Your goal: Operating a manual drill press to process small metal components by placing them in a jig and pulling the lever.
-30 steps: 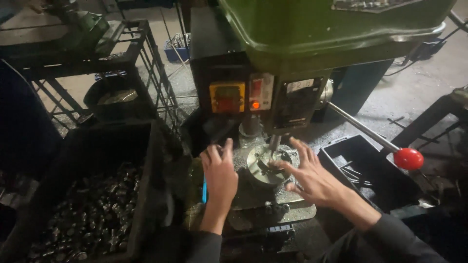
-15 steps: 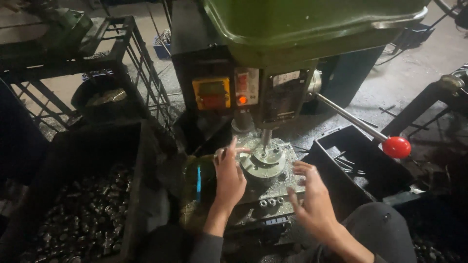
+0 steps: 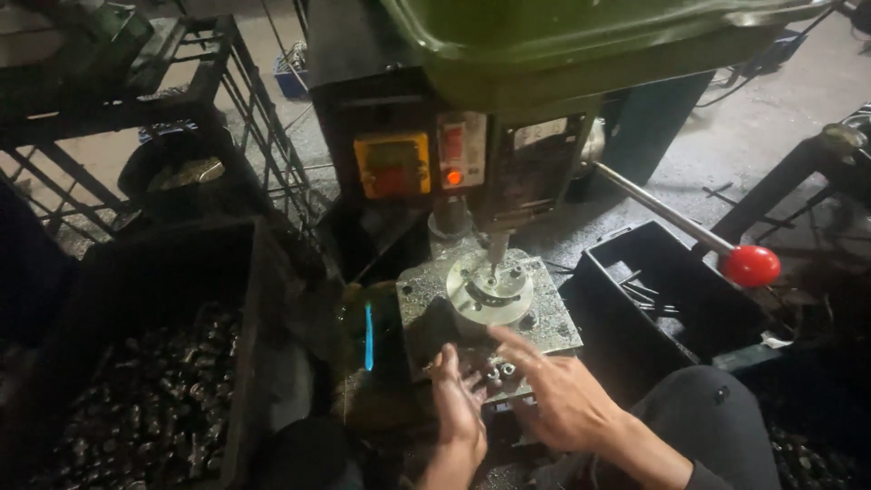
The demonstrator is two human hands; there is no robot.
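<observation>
1. Drill press [image 3: 562,54]: a green-hooded machine that filled the top of the view, its dark front carrying a yellow switch box [image 3: 392,165] and a lit red button [image 3: 454,177], set at the front where a seated person could reach them.
2. Left-hand crate [image 3: 136,399]: a dark bin heaped with small dull metal pieces, standing just beside the machine, probably as the stock of parts.
3. Right-hand tray [image 3: 671,299]: a black open box with a few thin rods lying in it, near the table's right edge.
4. Feed lever [image 3: 662,213]: a bare steel rod slanting down to a red ball knob [image 3: 749,266], untouched; it hung out on the right.
5. Work table [image 3: 544,313]: a grey square plate speckled with chips, directly under the spindle.
6. Round metal disc [image 3: 488,289]: it lay flat on the plate with the drill bit [image 3: 494,259] standing over its centre, so it appeared lined up for the bit. No hand touched it.
7. Right hand [image 3: 562,399]: held over the plate's front edge, fingers spread and clasping nothing, just short of the disc.
8. Left hand [image 3: 458,404]: beside the right one, palm down at the front of the plate, fingers loosely apart, empty.
9. Small nuts [image 3: 499,370]: a few pale bits on the plate's front edge, between the two hands.
</observation>
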